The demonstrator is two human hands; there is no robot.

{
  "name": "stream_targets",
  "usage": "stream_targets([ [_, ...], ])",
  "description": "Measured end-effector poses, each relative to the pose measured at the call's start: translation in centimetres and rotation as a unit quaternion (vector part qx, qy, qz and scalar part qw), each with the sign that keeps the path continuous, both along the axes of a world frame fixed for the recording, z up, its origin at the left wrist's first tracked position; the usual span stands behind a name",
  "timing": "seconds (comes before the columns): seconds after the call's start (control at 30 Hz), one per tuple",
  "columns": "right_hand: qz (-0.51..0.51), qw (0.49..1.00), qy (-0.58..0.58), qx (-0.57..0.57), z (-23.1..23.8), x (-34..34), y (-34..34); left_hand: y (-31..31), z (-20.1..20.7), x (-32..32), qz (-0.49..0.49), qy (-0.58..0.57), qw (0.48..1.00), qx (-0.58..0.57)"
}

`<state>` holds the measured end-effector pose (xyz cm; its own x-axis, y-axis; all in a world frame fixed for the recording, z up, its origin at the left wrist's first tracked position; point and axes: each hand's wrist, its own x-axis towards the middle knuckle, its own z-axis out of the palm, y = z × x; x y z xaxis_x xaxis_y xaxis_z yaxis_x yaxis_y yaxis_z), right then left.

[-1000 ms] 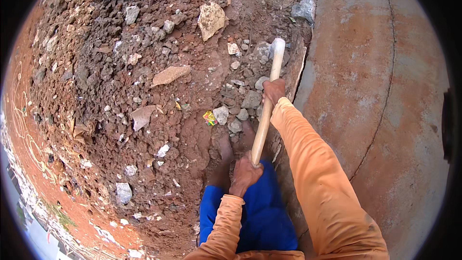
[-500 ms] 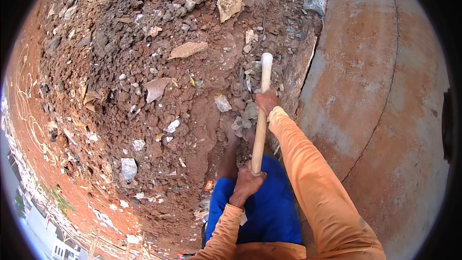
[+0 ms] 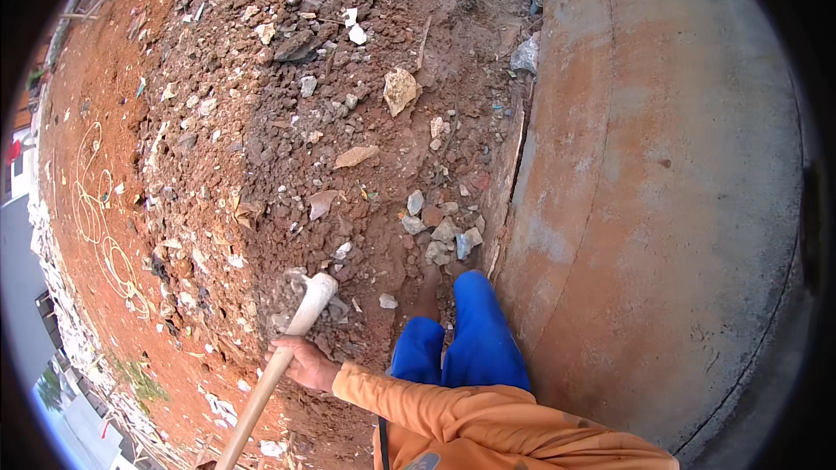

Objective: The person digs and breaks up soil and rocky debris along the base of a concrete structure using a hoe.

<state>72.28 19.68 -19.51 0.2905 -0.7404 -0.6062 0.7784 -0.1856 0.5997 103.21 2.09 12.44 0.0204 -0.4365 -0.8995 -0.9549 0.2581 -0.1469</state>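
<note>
My right hand is wrapped around the wooden handle of a hoe, toward its head end. The handle slants from the bottom edge at left up to a pale, worn tip. By that tip a grey, dirt-coloured blade shows blurred over the soil. My right arm, in an orange sleeve, reaches across my body to the left. The handle's lower end runs out of the picture, and my left hand is not in view. Several grey stones lie loosely heaped at my feet, which they partly hide.
Broken reddish soil with rubble and scraps spreads ahead and to the left. A pale rock stands out farther off. On the right runs a stained concrete slab with a raised edge. A thin yellowish cord lies in loops at far left.
The hoe has swung from in front of my legs to my left, its handle now slanting. My right hand moved left with it. My left hand has left the view.
</note>
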Motion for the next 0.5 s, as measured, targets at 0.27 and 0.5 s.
stream_targets([
  [0.27, 0.029, 0.987, 0.157, 0.015, -3.6, -2.4, 8.5, 12.5, -9.6, -12.2, -0.144, -0.009, 0.985, 0.095],
  [0.5, -0.024, 0.817, 0.505, 0.278, -18.0, -33.2, 17.1, 26.6, -45.5, -30.5, 0.024, 0.296, 0.937, 0.184],
])
